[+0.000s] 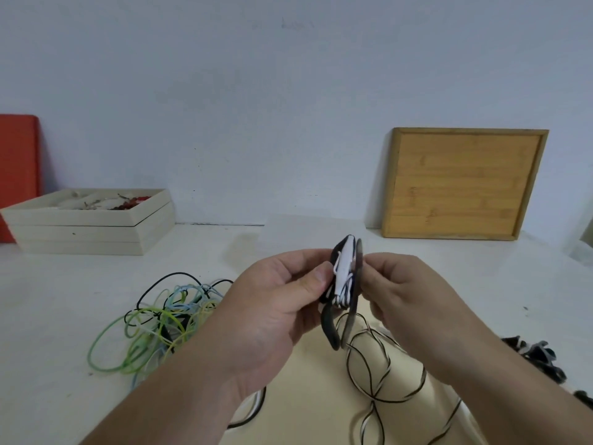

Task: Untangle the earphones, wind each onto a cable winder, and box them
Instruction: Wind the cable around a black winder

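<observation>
I hold a dark cable winder [332,329] upright in front of me, with white cord wound round its middle. My left hand [282,303] pinches it from the left and my right hand [401,290] pinches its right face. A black-and-white earphone cord [382,374] hangs from the winder in loose loops over a cream box surface [308,396]. A tangle of green, blue, yellow and black earphones [160,322] lies on the white table [64,300] to the left.
Stacked cream trays [90,229] with small items stand at the back left, beside a red board [17,175]. A wooden tray [462,184] leans on the wall at the back right. More dark winders [539,358] lie at the right edge.
</observation>
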Motion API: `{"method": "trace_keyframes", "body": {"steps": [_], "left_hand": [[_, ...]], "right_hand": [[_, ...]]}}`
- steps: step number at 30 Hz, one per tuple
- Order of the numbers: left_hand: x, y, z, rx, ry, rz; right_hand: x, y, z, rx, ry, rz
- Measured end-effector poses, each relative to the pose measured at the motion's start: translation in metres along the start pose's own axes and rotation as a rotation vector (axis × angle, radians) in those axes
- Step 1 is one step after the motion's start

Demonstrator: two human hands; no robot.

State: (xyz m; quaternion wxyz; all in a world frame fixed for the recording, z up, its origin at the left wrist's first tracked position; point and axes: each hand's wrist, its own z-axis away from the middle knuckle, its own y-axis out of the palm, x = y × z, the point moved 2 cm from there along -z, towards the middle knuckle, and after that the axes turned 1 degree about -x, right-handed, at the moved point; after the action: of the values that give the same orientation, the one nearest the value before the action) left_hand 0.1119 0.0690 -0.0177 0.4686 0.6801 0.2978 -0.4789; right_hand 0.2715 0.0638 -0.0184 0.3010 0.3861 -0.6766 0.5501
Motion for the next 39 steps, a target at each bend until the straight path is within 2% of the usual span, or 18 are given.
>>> {"method": "trace_keyframes", "body": {"steps": [5,10,12,16,21,26,28,34,39], "left_hand": [[0.002,0.005,0.004,0.084,-0.063,-0.003],[-0.001,0.005,0.005,0.049,-0.062,0.023],[-0.004,0.005,0.006,0.033,-0.059,0.02],[0.001,0.001,0.004,0.031,-0.096,-0.062],[0.006,0.0,0.003,-0.062,-0.125,-0.148],[0.005,-0.003,0.001,-0.126,-0.111,-0.153],[0.006,-0.002,0.001,-0.113,-0.116,-0.144],[0.005,0.001,0.002,-0.013,-0.1,-0.071],[0.001,-0.001,0.002,-0.017,-0.052,-0.049]], "right_hand": [[-0.003,-0.009,-0.003,-0.148,0.068,-0.015],[-0.004,-0.009,-0.004,-0.214,0.092,-0.061],[-0.003,-0.012,-0.005,-0.251,0.124,-0.222],[0.003,-0.019,-0.005,-0.291,0.16,-0.757],[0.01,-0.023,-0.005,-0.222,0.086,-1.049],[0.017,-0.022,-0.002,-0.086,-0.001,-0.932],[0.017,-0.017,-0.001,-0.056,0.026,-0.895],[0.003,-0.028,-0.006,-0.23,0.215,-1.043],[-0.004,-0.03,-0.008,-0.244,0.28,-1.001]]}}
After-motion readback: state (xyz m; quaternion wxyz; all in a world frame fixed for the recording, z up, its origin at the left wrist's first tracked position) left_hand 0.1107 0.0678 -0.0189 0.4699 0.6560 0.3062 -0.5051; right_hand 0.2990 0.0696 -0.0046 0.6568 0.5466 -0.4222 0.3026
